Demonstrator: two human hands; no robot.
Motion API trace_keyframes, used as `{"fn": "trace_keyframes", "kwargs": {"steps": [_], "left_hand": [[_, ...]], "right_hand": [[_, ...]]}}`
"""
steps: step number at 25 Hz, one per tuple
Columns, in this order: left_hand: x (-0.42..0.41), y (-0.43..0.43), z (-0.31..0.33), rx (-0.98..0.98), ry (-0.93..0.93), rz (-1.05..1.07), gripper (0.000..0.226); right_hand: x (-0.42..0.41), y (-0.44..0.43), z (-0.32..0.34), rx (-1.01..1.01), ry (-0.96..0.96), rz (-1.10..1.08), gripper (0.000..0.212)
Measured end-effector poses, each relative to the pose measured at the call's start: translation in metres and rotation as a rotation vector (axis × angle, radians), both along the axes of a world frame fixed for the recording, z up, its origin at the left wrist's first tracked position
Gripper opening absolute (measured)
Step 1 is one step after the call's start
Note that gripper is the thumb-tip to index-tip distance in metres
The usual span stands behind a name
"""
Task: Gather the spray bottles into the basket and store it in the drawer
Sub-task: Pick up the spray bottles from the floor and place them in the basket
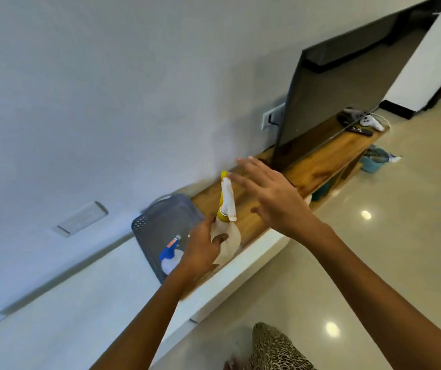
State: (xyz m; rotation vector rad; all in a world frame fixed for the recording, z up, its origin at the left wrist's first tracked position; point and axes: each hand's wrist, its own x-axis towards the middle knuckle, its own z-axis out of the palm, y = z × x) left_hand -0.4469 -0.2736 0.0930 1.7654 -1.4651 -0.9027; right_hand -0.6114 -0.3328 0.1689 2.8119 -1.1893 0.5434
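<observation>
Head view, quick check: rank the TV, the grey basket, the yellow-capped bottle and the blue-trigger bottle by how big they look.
1. TV
2. grey basket
3. yellow-capped bottle, held in the left hand
4. blue-trigger bottle, lying in the basket; partly hidden, so this last ranking is unsure.

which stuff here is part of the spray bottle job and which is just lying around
Job:
yellow spray bottle, in left hand
blue spray bottle
grey basket

Lying about:
TV
white controller
teal bucket
</observation>
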Motion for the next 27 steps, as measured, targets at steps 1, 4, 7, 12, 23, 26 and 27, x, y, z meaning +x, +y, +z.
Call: {"fn": "trace_keyframes", "kwargs": {"steps": [1, 4, 7, 12, 23, 26, 27], "left_hand": [[0.008, -0.005, -0.002, 0.005, -0.014, -0.002, 0.043], [0.031, -0.024, -0.005, 0.013, -0.037, -0.007, 0.048], [0.055, -0.046, -0.004, -0.017, -0.067, 0.086, 0.048], [0.090, -0.075, 0.001, -0.115, -0.096, 0.369, 0.047], [0.117, -0.082, -0.031, 0.024, -0.245, 0.647, 0.047], [0.117, -0.079, -0.033, 0.075, -0.225, 0.705, 0.052], [0.117, -0.079, -0.033, 0.090, -0.222, 0.718, 0.053]], "right_hand": [[0.012, -0.010, 0.000, -0.044, 0.095, 0.090, 0.076], [0.047, -0.046, -0.003, -0.101, 0.271, 0.296, 0.044], [0.080, -0.088, -0.005, -0.013, 0.335, 0.392, 0.024], [0.120, -0.152, -0.029, 0.146, 0.202, 0.397, 0.024], [0.185, -0.189, -0.177, 0.617, 0.304, 0.251, 0.029], [0.189, -0.192, -0.204, 0.713, 0.346, 0.250, 0.033], [0.190, -0.193, -0.211, 0.735, 0.344, 0.254, 0.033]]}}
